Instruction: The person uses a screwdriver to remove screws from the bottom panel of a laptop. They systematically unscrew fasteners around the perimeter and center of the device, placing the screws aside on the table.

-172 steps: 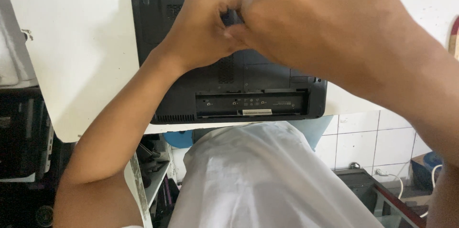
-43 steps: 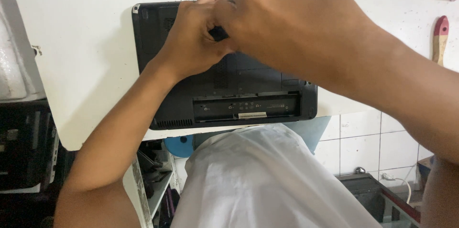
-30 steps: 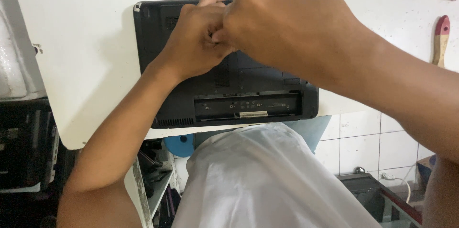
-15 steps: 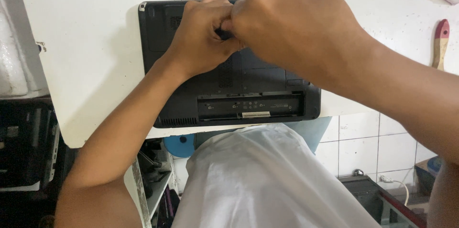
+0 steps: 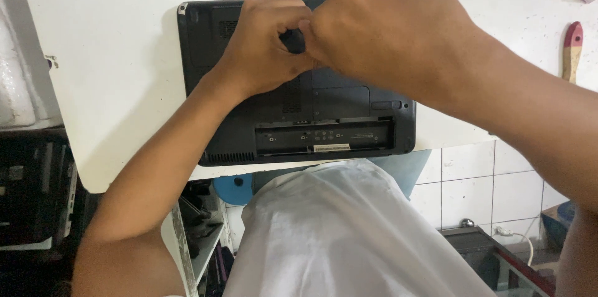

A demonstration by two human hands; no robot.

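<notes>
Both your left hand [image 5: 265, 45] and right hand [image 5: 389, 29] clench one dark tool handle [image 5: 293, 40], upturned black laptop [image 5: 349, 126] right beneath them on the desk [image 5: 118, 66].

A small white rectangular label [image 5: 331, 147] sits on the near edge of the black laptop's underside [image 5: 336, 116]. No packages, signs or screens are visible.

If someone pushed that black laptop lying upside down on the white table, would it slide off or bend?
The black upside-down laptop would probably stay stiff, since its shell looks like hard plastic. It lies flat, so tipping seems unlikely, but its near edge sits at the rim of the white table, so a push toward the person might send it off. Both hands, left hand and right hand, seem to steady it.
</notes>
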